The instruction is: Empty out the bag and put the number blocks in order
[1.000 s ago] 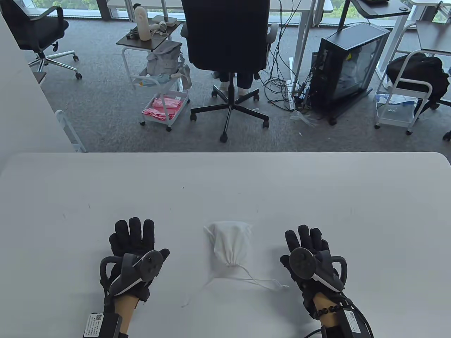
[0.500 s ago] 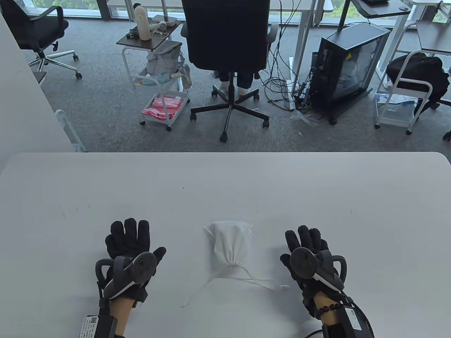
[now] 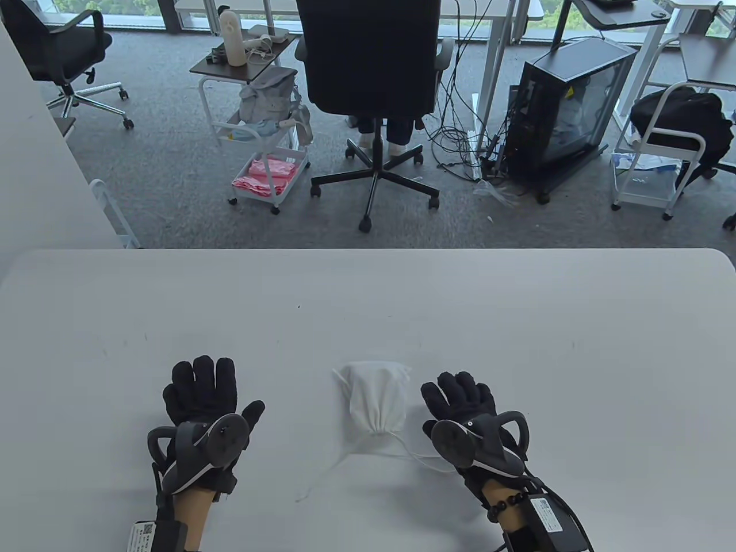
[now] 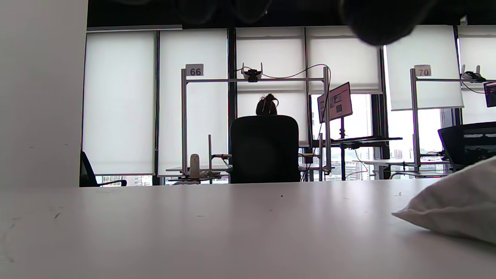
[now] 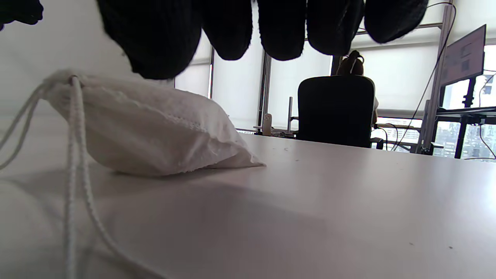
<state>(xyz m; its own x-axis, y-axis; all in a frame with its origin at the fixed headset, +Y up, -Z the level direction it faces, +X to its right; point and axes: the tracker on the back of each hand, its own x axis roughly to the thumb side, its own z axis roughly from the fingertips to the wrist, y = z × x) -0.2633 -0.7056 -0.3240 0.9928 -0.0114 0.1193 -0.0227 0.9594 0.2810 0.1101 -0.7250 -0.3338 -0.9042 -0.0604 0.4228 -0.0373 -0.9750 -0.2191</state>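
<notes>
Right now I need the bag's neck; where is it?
Table view: the bag lies between both hands, its cinched neck toward the person, nearest the right hand.

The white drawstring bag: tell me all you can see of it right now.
The white drawstring bag is a small pouch of soft cloth lying flat on the table, bulging slightly. Its neck is cinched shut and faces the person; the cords trail loose from it. The right hand is beside it; contact cannot be told.
</notes>
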